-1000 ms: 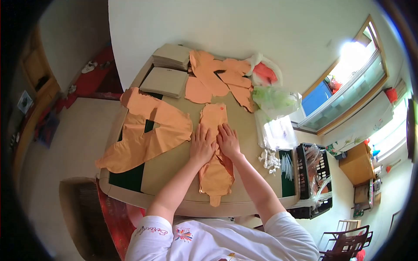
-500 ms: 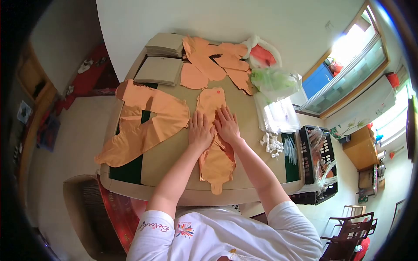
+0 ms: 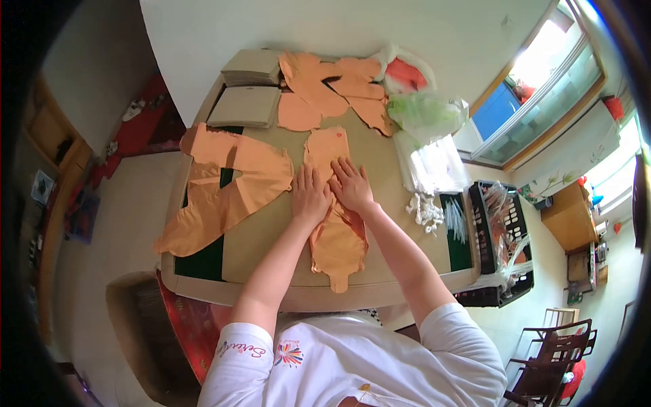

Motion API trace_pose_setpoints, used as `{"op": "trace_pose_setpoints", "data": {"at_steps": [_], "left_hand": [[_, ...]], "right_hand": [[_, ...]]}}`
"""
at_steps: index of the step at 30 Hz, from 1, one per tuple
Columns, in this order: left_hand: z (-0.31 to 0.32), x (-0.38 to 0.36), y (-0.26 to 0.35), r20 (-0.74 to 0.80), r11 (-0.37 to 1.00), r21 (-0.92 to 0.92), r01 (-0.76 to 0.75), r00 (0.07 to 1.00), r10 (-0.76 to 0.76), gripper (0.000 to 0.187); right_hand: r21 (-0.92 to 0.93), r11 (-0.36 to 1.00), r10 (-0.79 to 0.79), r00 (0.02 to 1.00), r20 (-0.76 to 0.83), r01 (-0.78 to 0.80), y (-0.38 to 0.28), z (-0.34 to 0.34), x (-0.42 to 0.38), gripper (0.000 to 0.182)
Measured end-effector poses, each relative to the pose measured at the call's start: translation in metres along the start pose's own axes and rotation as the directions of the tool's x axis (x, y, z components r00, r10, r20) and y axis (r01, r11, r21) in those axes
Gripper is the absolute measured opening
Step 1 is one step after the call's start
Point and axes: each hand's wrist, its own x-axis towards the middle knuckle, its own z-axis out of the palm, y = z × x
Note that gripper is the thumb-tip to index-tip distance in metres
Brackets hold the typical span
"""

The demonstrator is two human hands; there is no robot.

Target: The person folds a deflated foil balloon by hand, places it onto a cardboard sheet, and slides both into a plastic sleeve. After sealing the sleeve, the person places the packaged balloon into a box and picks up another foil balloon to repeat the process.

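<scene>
An orange-gold foil piece point(image 3: 339, 245) lies lengthwise in the middle of the table, with a small red mark near its far end. My left hand point(image 3: 311, 197) rests flat on its left side, fingers spread out and pointing away from me. Beside it, my right hand point(image 3: 352, 186) lies flat on the right side of the foil, fingers apart. Neither hand grips anything. A wider foil piece point(image 3: 237, 197) with a gap in it is spread to the left of my left hand. More foil pieces point(image 3: 312, 88) are piled at the far side.
Stacked grey-brown cardboard point(image 3: 244, 107) sits at the far left of the table point(image 3: 271, 288). To the right are clear plastic bags point(image 3: 430, 166), small white pieces point(image 3: 426, 211) and thin clear sticks point(image 3: 455, 220). A black crate point(image 3: 483, 230) stands at the right edge; a cardboard box point(image 3: 129, 325) is at lower left.
The camera view has shifted slightly. Both hands remain flat on the middle foil piece, which looks a little smoother near its close end.
</scene>
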Motion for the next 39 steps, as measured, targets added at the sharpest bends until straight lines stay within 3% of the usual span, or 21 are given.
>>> {"op": "trace_pose_setpoints", "data": {"at_steps": [4, 8, 9, 15, 18, 27, 36, 39], "left_hand": [[0.001, -0.011, -0.007, -0.046, 0.998, -0.039, -0.049, 0.998, 0.047, 0.052], [-0.005, 0.0, -0.017, 0.031, 0.988, -0.146, -0.059, 0.997, 0.064, 0.045], [-0.003, 0.0, -0.018, 0.03, 0.994, -0.031, -0.101, 0.994, 0.102, 0.043], [-0.005, -0.003, -0.016, -0.021, 0.987, 0.094, -0.129, 0.991, 0.132, 0.043], [-0.015, 0.001, -0.015, 0.072, 0.987, 0.107, -0.117, 0.991, 0.11, 0.043], [-0.018, 0.002, -0.022, 0.092, 0.995, 0.032, -0.098, 0.991, 0.095, 0.04], [-0.028, -0.032, -0.044, 0.17, 0.977, 0.0, -0.212, 0.963, 0.209, 0.044], [-0.04, -0.043, -0.042, 0.175, 0.967, -0.087, -0.237, 0.952, 0.249, 0.048]], "right_hand": [[0.008, 1.0, 0.002, 1.0, -0.01, -0.002, -0.002, -0.002, -0.002, 0.054], [0.033, 0.999, 0.027, 1.0, -0.01, -0.026, -0.003, -0.002, 0.0, 0.052], [0.038, 0.999, 0.029, 1.0, -0.013, -0.028, -0.003, -0.002, -0.001, 0.051], [0.035, 0.999, 0.014, 0.996, -0.09, -0.011, 0.001, 0.007, -0.001, 0.047], [0.001, 1.0, 0.03, 0.998, -0.058, -0.03, 0.002, 0.01, -0.001, 0.047], [0.023, 1.0, 0.01, 0.993, -0.121, -0.008, 0.003, 0.012, -0.003, 0.047], [-0.005, 1.0, 0.022, 0.997, -0.071, -0.022, 0.004, 0.015, -0.002, 0.049], [-0.043, 0.999, -0.002, 0.993, -0.118, -0.003, 0.003, 0.012, -0.003, 0.048]]}}
